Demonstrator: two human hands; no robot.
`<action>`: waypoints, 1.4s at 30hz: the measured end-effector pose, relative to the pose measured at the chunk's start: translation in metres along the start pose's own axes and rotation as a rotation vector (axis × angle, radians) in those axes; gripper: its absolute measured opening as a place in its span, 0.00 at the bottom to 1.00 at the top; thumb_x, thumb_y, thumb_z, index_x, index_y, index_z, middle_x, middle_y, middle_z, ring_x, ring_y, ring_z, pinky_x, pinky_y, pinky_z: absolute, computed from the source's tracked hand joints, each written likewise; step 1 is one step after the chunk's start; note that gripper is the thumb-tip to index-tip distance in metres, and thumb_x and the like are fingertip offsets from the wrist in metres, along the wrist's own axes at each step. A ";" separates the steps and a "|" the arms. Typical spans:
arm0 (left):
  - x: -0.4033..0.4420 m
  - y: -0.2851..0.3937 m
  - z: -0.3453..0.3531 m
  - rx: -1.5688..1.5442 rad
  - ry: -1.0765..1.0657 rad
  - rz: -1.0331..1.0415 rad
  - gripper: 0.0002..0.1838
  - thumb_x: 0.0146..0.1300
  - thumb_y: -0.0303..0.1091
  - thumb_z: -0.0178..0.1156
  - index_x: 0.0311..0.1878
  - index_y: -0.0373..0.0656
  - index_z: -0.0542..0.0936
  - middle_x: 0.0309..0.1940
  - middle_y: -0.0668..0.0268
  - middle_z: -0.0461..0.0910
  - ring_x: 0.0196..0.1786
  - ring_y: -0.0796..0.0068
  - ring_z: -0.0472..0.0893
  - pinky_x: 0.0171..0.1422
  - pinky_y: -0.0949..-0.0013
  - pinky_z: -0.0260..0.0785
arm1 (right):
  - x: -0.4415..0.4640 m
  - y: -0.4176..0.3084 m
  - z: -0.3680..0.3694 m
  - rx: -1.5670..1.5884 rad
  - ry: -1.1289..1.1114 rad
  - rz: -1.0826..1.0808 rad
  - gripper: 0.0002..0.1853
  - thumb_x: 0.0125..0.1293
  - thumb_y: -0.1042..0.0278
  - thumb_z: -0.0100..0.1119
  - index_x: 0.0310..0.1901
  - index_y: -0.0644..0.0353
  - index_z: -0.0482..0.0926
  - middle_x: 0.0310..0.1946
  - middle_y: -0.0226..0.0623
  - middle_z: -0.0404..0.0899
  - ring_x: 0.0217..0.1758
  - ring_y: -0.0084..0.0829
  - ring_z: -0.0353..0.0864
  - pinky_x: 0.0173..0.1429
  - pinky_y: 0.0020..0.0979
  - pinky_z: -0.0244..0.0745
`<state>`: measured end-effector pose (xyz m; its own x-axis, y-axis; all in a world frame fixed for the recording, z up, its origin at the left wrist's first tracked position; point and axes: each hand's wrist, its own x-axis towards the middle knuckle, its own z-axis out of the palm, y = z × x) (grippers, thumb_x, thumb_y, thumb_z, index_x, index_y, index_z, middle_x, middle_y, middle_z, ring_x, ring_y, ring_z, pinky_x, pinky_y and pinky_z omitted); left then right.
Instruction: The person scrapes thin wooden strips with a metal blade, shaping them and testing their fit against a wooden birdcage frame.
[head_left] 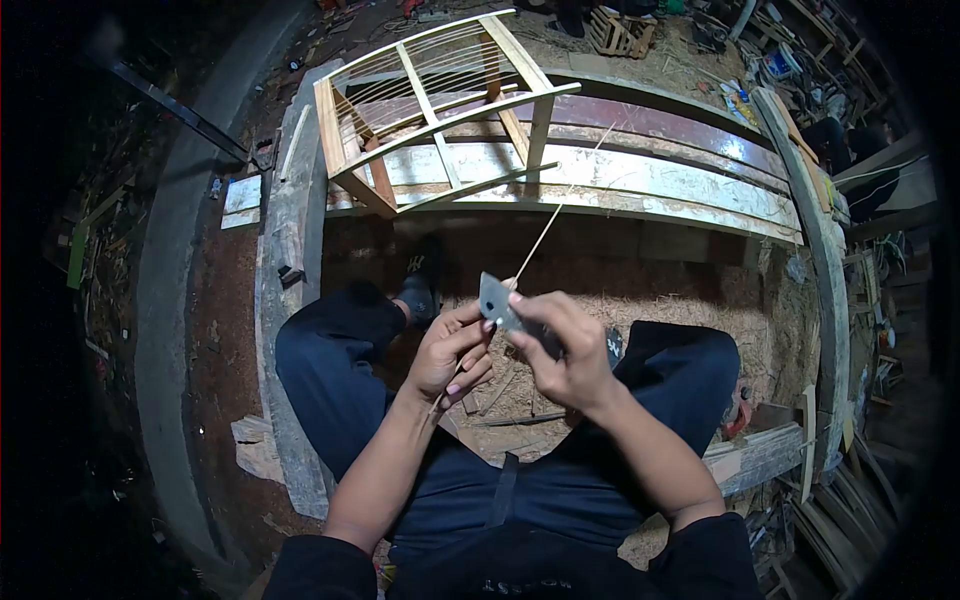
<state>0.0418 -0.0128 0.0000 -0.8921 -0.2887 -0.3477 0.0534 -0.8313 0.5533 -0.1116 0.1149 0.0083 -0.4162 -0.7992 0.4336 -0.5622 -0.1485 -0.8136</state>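
Note:
Between my knees, my right hand [565,345] pinches a flat grey metal blade [494,298] with a small dark hole in it. My left hand [452,357] is closed around a thin light strip [540,235], just left of the blade. The strip runs from under my left wrist up past the blade toward the bench. Blade and strip meet close to my fingertips; the exact contact is hidden by my fingers. Beyond them, a wooden frame [420,85] strung with many thin strips stands on the bench planks.
A whitish plank [650,185] spans the bench ahead, between a thick left beam [285,240] and a right beam [822,290]. Shavings [700,290] cover the ground. A wooden crate [622,35] lies at the back. Part of another person [840,140] shows at the right.

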 end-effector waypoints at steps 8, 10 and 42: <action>0.008 0.000 -0.001 -0.077 -0.036 -0.013 0.16 0.83 0.29 0.46 0.67 0.35 0.72 0.15 0.74 0.64 0.06 0.85 0.60 0.12 0.78 0.50 | 0.001 0.004 0.000 -0.013 0.000 0.088 0.17 0.63 0.77 0.71 0.55 0.64 0.85 0.39 0.46 0.84 0.37 0.39 0.87 0.40 0.35 0.81; 0.007 0.001 0.000 -0.079 -0.037 -0.015 0.18 0.83 0.29 0.45 0.69 0.35 0.71 0.15 0.74 0.64 0.06 0.85 0.60 0.12 0.78 0.51 | 0.001 0.010 0.001 -0.017 0.017 0.071 0.18 0.63 0.75 0.72 0.56 0.61 0.85 0.40 0.45 0.84 0.35 0.39 0.87 0.38 0.36 0.81; 0.009 -0.006 0.001 0.202 -0.002 -0.018 0.23 0.83 0.33 0.50 0.77 0.42 0.69 0.19 0.72 0.73 0.09 0.89 0.62 0.17 0.81 0.57 | 0.003 0.012 0.001 -0.172 -0.111 0.060 0.30 0.71 0.67 0.62 0.74 0.43 0.75 0.41 0.43 0.82 0.36 0.44 0.85 0.40 0.42 0.81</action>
<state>0.0332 -0.0101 -0.0058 -0.8931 -0.2731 -0.3573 -0.0537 -0.7241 0.6876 -0.1183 0.1099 -0.0003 -0.3765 -0.8643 0.3335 -0.6566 -0.0050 -0.7543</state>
